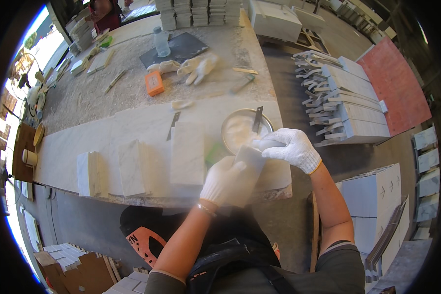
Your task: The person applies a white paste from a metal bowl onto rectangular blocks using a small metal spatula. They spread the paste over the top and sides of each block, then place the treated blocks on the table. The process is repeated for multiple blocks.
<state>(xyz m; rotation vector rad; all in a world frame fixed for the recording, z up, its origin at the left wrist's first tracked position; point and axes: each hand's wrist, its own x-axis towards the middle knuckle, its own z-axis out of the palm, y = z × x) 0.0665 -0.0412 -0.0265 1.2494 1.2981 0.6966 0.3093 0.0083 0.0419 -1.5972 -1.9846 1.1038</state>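
Note:
My left hand (220, 181), in a white knit glove, grips a pale rectangular tile (247, 179) tilted over the table's front edge. Just above the tile's top corner is my gloved right hand (293, 148), its fingers pinched together; what they hold, if anything, is hidden. A round metal bowl (224, 128) of white paste or powder sits behind both hands, with a dark flat-bladed scraper (257, 119) standing in it. Left of my left hand, stacks of marble-like tiles (187, 154) rest on the slab. A second dark blade (173, 125) lies behind the nearest stack.
Farther back on the dusty table (127, 98) are an orange box (154, 84), white gloves (199, 68), a clear bottle (161, 43) and a dark plate (186, 48). Strapped tile stacks (353, 98) stand to the right, a crate of white slabs (362, 196) at lower right.

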